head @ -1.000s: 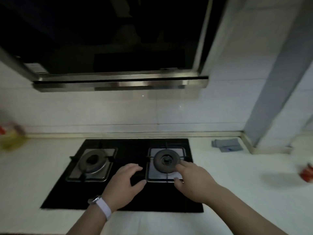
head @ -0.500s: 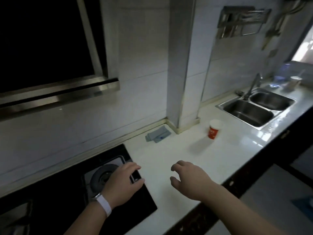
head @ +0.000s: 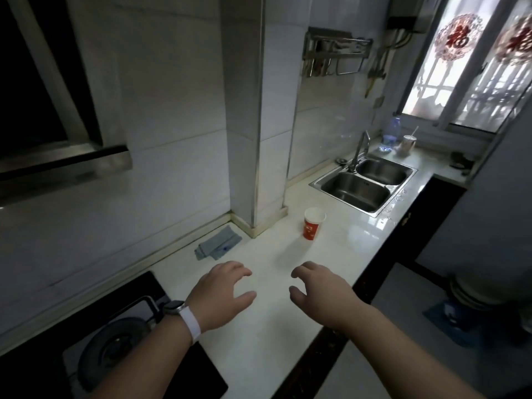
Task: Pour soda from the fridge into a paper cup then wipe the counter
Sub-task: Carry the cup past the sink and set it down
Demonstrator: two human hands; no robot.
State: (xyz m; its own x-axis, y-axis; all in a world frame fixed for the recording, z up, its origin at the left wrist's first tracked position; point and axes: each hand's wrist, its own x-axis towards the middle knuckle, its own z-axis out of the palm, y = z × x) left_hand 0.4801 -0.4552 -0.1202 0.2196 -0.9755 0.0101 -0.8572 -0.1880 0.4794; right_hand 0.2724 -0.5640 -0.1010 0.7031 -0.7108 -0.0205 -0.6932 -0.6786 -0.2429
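Observation:
A red and white paper cup (head: 313,224) stands upright on the white counter (head: 270,326), just right of the tiled pillar. A folded grey-blue cloth (head: 218,246) lies against the wall left of the pillar. My left hand (head: 220,295), with a white watch strap on the wrist, hovers over the counter with fingers spread and holds nothing. My right hand (head: 319,292) hovers beside it, also open and empty. Both hands are nearer to me than the cup and the cloth. No soda or fridge is in view.
A black gas hob (head: 115,347) sits at the lower left under a range hood (head: 60,156). A steel double sink (head: 364,185) with a tap lies beyond the cup. A plastic bottle (head: 390,133) and a cup with a straw (head: 408,144) stand by the window.
My view has swung right from the hob toward the sink and window. Both hands moved right with it, off the burner area and over the bare counter.

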